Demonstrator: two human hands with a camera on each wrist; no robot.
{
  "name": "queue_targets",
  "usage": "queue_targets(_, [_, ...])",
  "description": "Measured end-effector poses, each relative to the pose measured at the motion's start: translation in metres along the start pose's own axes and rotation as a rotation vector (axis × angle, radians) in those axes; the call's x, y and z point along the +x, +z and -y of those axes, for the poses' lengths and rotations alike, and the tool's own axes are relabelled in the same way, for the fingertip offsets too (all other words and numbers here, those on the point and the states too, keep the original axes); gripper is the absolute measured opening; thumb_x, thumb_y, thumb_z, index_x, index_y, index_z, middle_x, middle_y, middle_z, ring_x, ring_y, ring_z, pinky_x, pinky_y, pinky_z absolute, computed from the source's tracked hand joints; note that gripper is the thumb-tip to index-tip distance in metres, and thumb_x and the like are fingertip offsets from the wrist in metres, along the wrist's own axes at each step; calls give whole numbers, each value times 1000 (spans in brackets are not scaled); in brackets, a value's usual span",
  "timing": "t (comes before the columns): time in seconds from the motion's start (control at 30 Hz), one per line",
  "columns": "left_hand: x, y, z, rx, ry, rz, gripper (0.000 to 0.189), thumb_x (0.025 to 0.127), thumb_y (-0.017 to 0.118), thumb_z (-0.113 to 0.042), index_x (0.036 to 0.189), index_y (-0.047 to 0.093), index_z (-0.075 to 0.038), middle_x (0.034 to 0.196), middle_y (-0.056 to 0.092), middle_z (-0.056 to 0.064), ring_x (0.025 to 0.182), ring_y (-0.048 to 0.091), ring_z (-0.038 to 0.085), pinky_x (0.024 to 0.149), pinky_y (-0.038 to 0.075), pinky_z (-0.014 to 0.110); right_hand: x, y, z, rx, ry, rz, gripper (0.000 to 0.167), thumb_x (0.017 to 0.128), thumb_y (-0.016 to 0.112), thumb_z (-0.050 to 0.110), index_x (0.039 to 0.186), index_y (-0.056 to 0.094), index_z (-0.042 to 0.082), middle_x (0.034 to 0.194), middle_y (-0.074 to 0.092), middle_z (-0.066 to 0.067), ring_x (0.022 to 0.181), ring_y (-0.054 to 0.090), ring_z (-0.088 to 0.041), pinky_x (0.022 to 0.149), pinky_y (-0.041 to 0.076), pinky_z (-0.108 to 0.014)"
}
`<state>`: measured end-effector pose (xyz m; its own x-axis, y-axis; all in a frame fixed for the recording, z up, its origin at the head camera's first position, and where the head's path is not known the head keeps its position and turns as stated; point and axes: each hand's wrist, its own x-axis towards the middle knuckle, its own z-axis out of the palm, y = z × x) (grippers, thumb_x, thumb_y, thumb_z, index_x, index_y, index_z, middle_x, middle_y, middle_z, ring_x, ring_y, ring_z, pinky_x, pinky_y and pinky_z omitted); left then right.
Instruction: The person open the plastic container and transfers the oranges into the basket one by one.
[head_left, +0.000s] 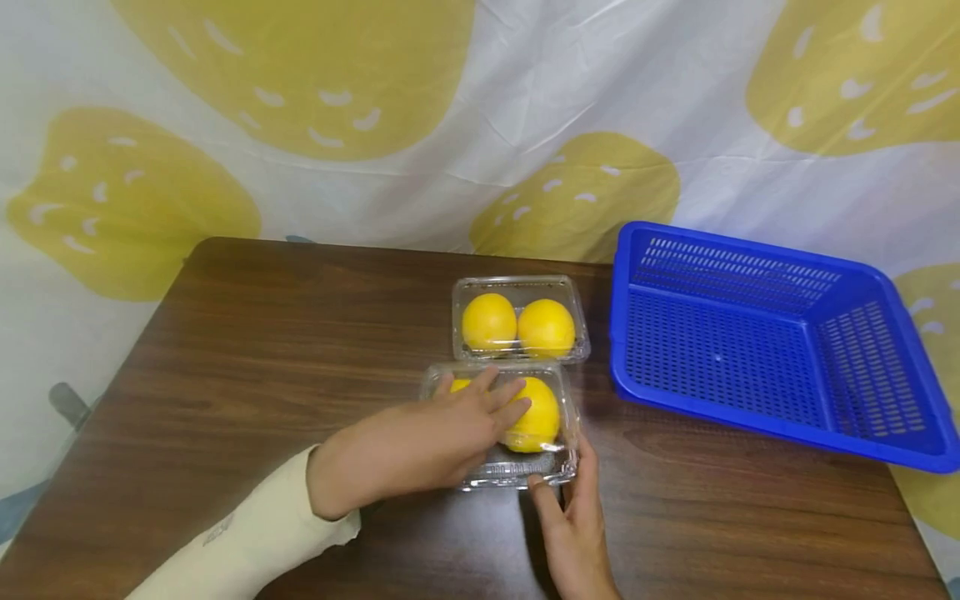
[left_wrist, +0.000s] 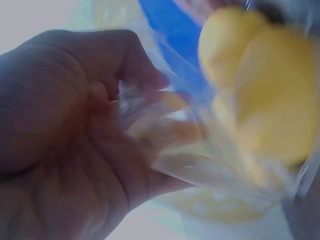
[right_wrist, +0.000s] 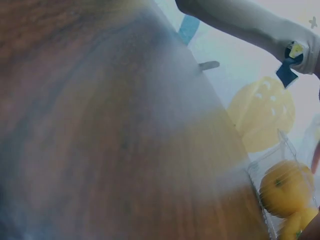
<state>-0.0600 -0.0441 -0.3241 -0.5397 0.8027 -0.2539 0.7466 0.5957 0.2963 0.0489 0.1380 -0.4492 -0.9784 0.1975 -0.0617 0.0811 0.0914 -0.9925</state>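
A clear plastic clamshell box [head_left: 501, 481] holding two yellow-orange oranges [head_left: 537, 417] lies on the table between both hands. My left hand [head_left: 438, 437] rests across its lid with extended fingers, partly covering the left orange. In the left wrist view, clear plastic lies against the fingers, with blurred oranges [left_wrist: 277, 95] beside them. At the near right corner, my right hand [head_left: 573, 525] grips the box, thumb at the front edge and fingers along the right side. Directly behind stands a second clear box [head_left: 517, 282] with two oranges [head_left: 489, 322] inside.
A blue slatted basket [head_left: 720, 417] stands to the right of the boxes, near the table's back edge. The dark wooden table [head_left: 300, 333] ends at a white cloth [head_left: 405, 208] printed with yellow fruit shapes.
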Motion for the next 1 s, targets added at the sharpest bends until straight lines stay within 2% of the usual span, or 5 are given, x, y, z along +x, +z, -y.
queue_targets(0.17, [-11,-14,23,52,97,-308,57,104,64,-3,159,51,2,157,60,21,145,59,36,117,54,55,0,0,0,-3,-6,16,76,108,61,0,173,22,7,179,26,-22,166,24,-37,121,22,-3])
queue_targets(0.4, [-19,-18,52,32,85,-658,44,102,67,2,146,65,6,126,78,21,105,78,33,90,69,43,-1,-3,3,-36,2,29,77,108,65,5,172,24,6,179,26,-24,165,25,-40,119,22,-2])
queue_targets(0.57, [-20,-17,68,-77,28,-763,37,103,69,2,140,70,6,130,78,20,107,78,31,97,67,45,0,-5,4,-57,15,35,77,108,65,5,172,23,6,179,25,-23,166,25,-39,119,22,-2])
queue_targets(0.73, [-16,-15,80,-169,-55,-847,30,104,72,0,134,73,5,111,81,16,77,65,23,73,63,35,1,-6,6,-86,46,30,78,108,66,6,172,23,6,179,25,-21,166,25,-38,118,22,-1])
queue_targets(1.0, [-4,-10,93,-228,-186,-848,27,110,68,-9,135,69,2,77,59,7,66,51,24,66,54,37,-3,-7,7,-84,22,19,77,107,68,5,172,26,6,177,31,-21,164,30,-38,118,23,-2])
